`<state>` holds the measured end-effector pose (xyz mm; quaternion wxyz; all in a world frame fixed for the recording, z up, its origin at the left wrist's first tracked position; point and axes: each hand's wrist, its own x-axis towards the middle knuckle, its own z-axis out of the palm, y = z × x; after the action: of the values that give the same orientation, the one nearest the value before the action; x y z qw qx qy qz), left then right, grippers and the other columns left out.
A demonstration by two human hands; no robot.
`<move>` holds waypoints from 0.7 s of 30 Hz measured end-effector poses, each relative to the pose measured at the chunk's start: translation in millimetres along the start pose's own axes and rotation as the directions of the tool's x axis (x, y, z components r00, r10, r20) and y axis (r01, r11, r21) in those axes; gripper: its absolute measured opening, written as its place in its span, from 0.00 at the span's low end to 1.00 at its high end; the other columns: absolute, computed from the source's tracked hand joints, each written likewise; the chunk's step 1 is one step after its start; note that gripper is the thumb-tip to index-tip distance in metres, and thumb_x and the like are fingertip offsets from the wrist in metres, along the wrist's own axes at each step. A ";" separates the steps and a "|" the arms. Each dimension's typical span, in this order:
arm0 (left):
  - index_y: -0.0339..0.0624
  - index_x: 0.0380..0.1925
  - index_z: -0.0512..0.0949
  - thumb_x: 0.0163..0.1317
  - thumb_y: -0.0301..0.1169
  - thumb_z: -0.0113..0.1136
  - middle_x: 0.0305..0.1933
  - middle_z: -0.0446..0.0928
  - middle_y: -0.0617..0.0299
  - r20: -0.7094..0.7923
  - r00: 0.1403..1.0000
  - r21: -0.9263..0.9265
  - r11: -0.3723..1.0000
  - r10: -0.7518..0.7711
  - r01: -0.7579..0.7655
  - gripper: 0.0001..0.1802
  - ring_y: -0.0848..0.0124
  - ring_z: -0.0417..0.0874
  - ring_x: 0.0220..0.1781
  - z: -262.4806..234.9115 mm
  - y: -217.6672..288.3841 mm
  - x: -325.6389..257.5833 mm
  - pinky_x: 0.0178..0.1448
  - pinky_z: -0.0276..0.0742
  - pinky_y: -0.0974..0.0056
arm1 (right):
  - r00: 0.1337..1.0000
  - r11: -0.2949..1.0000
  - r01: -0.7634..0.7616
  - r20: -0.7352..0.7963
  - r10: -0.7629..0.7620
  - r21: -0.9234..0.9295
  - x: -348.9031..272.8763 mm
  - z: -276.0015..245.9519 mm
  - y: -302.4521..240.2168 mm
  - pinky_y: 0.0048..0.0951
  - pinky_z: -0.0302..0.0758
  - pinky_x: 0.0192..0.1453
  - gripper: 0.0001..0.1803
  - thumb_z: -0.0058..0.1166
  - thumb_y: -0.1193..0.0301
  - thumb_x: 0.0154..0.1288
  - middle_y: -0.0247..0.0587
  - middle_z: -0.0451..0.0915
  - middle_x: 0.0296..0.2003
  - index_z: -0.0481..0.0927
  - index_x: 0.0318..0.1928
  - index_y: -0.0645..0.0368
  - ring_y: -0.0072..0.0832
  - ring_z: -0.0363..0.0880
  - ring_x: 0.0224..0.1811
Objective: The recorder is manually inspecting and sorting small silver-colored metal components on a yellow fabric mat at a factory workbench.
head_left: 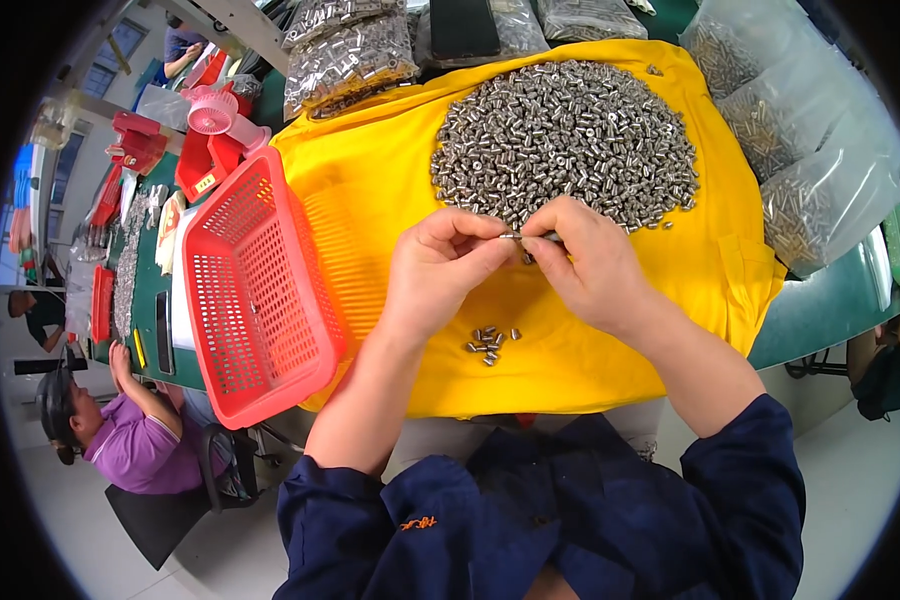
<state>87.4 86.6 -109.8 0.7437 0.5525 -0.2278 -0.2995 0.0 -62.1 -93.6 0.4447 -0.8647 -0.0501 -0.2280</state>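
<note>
Clock read from the paired fingertips. Item: one small metal part (510, 236), held over the near edge of a heaped pile (570, 140) of similar parts at 1 o'clock. Grip: left hand (433, 268) pinched, thumb and finger on the part; right hand (592, 262) likewise closed at its other end; one piece or two between them, could not tell. Hazards, as judged: a slick, tiny piece could slip from a loosened pinch and vanish among the pile; a sleeve or tug on the yellow cloth (370, 200) could mix the loose group (488, 345) at 6 o'clock with the heap. Containers: red basket (315, 330), 9 o'clock, perforated walls and floor showing; clear bags (800, 205), 2 to 3 o'clock, filled with slender metal pieces; clear bag (355, 58), 11 o'clock, packed with short shiny tubes.
</note>
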 end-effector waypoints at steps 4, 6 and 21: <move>0.35 0.33 0.74 0.53 0.19 0.58 0.33 0.77 0.59 0.000 0.999 -0.095 0.995 -0.042 0.041 0.07 0.74 0.78 0.34 4.3 1.3 3.1 0.39 0.74 0.72 | 0.996 1.000 -0.012 -0.090 0.014 0.026 -3.8 4.1 3.7 0.36 0.69 0.35 0.04 0.49 0.77 0.55 0.43 0.72 0.27 0.69 0.31 0.60 0.41 0.72 0.32; 0.35 0.33 0.74 0.54 0.19 0.57 0.33 0.77 0.59 0.022 1.000 -0.125 0.992 0.004 -0.001 0.06 0.74 0.78 0.34 3.6 -0.1 1.6 0.40 0.74 0.71 | 0.997 1.000 0.023 -0.080 -0.022 0.016 -3.5 3.4 2.1 0.36 0.69 0.34 0.04 0.48 0.78 0.54 0.43 0.72 0.27 0.68 0.31 0.60 0.41 0.72 0.32; 0.39 0.32 0.74 0.55 0.20 0.56 0.35 0.77 0.59 -0.024 0.999 -0.358 0.934 -0.033 0.023 0.05 0.72 0.78 0.34 -7.3 1.6 2.0 0.41 0.75 0.70 | 0.977 0.968 -0.192 -0.067 0.205 0.163 -2.6 -7.3 -13.7 0.32 0.69 0.32 0.04 0.48 0.78 0.55 0.43 0.72 0.26 0.69 0.32 0.61 0.38 0.73 0.29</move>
<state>94.0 90.5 -110.4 0.8307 0.4158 -0.1507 -0.3383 -8.8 -59.4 -80.7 0.5333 -0.8177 0.0375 -0.2134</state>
